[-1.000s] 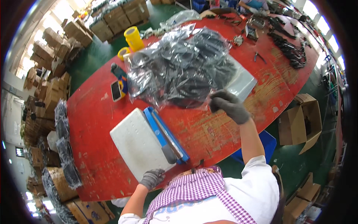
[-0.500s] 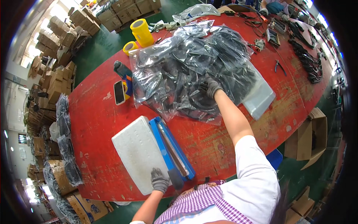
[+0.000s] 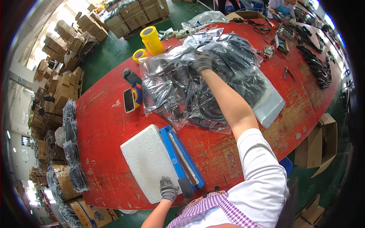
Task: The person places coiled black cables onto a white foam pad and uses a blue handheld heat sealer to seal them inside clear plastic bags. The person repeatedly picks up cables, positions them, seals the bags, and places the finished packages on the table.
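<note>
My left hand, in a grey glove, rests flat with spread fingers on a white foam slab. Right beside that slab lies a long blue bag sealer with a dark handle end near my hand. My right arm stretches far across the table. Its gloved hand is on the upper part of a heap of clear plastic bags holding black cables. The fingertips of that hand are hidden, so its grip does not show. A stack of flat clear bags sticks out at the heap's right side.
Yellow tape rolls stand at the far left edge, nearer me a phone and a dark bottle. Pliers and black cable bundles lie to the right. Another person is at the far right. An open carton sits beyond the red table.
My right hand has moved farther away and a little left, from the middle of the heap to its upper part. My left hand stays on the foam slab. The whole view has shifted slightly.
</note>
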A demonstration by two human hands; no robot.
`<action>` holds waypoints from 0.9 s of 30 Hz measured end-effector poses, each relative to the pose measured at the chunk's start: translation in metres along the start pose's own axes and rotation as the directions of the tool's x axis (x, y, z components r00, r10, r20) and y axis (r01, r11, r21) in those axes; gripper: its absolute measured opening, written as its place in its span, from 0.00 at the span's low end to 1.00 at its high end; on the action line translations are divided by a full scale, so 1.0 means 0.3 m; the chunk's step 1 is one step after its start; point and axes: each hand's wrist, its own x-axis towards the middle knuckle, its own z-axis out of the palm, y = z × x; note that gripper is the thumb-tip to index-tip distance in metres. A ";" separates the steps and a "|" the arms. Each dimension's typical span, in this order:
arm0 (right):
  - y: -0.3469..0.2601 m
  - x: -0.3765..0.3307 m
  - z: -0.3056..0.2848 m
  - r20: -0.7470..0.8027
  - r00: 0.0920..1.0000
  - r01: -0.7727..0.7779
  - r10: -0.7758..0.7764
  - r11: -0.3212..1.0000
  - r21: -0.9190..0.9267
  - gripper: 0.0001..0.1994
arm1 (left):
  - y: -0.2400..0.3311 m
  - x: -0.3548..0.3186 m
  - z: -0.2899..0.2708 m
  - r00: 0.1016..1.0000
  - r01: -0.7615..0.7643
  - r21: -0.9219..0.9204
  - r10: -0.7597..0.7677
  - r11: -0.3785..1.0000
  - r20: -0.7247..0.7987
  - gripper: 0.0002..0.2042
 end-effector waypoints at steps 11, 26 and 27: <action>-0.786 -0.405 -0.855 0.394 0.845 -0.421 -0.362 0.005 0.907 0.16 | -0.211 0.024 -0.091 0.995 -0.053 -0.985 -0.098 -0.165 -0.037 0.20; -0.749 -1.538 -0.866 0.885 0.412 -0.479 -0.217 0.774 0.414 0.14 | -0.601 -0.366 0.000 0.971 0.218 -0.737 0.215 -0.639 0.101 0.13; -0.697 -1.634 -0.802 0.880 0.451 -0.489 -0.146 0.785 0.380 0.14 | -0.524 -0.403 -0.114 0.967 0.250 -0.749 0.122 -0.613 0.223 0.10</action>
